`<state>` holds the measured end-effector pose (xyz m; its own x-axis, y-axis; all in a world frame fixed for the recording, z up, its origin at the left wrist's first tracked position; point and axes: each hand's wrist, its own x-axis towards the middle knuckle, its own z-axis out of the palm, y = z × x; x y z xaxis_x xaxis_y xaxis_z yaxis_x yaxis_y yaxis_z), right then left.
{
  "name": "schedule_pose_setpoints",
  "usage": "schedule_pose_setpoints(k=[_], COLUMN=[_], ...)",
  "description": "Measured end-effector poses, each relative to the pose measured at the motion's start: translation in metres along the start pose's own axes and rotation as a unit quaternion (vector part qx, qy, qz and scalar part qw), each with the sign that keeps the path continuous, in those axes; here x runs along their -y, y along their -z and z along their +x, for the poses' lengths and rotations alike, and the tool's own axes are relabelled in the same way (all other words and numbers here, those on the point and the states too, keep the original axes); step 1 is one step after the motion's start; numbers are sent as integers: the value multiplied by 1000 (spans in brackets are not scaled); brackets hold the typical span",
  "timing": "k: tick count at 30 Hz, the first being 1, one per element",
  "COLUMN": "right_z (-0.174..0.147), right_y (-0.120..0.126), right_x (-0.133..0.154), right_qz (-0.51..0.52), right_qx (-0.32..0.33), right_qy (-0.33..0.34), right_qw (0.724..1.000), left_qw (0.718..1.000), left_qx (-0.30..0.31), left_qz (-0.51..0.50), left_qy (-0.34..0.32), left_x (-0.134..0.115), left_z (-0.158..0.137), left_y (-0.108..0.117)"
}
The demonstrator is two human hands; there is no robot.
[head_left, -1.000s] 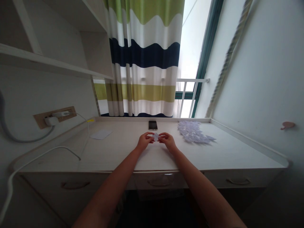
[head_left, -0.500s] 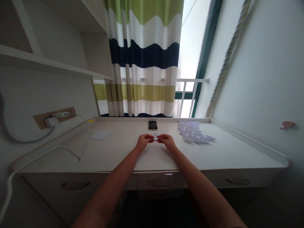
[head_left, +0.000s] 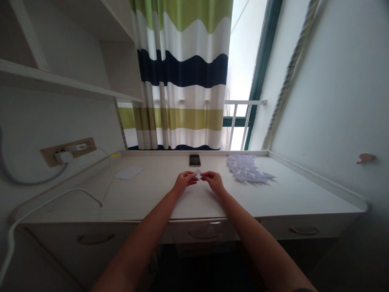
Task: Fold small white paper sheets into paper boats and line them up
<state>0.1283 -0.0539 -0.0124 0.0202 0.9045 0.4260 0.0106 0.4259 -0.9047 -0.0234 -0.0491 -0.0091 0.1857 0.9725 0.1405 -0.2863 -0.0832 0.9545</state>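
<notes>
Between my hands is a small folded piece of white paper (head_left: pixel 198 174), held just above the white desk (head_left: pixel 164 202). My left hand (head_left: pixel 183 180) pinches its left side. The fingers of my right hand (head_left: pixel 214 180) are closed on its right side. A dark phone (head_left: pixel 195 160) lies flat behind the paper. To the right, many folded white paper pieces (head_left: pixel 249 168) lie in overlapping rows with pointed edges. Flat on the left of the desk rests a stack or sheet of white paper (head_left: pixel 129 173); I cannot tell which.
A white cable (head_left: pixel 82 190) runs across the desk's left side, near a wall socket with plugs (head_left: pixel 68 153). Shelves (head_left: pixel 69 83) overhang the left. Raised edging borders the desk's back and right. A striped curtain (head_left: pixel 182 97) hangs behind, beside a window.
The folded paper now shows more of its surface, as a diamond shape between my fingertips. My hands have stayed almost in place; the view has shifted slightly.
</notes>
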Motion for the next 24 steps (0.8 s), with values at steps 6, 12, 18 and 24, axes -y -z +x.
schedule_pose_setpoints(k=[6,12,18,24], right_z=[1,2,3,2], right_y=[-2,-3,-3,-1], right_x=[-2,-4,-4,-1], right_qz=[-5,69,113,119], right_qx=[28,47,31,41], right_qy=[9,-33,-56,-73], right_qw=[1000,996,992,989], left_qw=[999,999,997,995], left_qx=[-26,-11,4,11], left_qz=[23,41,51,57], left_qy=[-12,-28,-63,-80], left_x=[1,2,0,-3], left_z=[1,1,1,-1], left_y=[0,-1,-2,-2])
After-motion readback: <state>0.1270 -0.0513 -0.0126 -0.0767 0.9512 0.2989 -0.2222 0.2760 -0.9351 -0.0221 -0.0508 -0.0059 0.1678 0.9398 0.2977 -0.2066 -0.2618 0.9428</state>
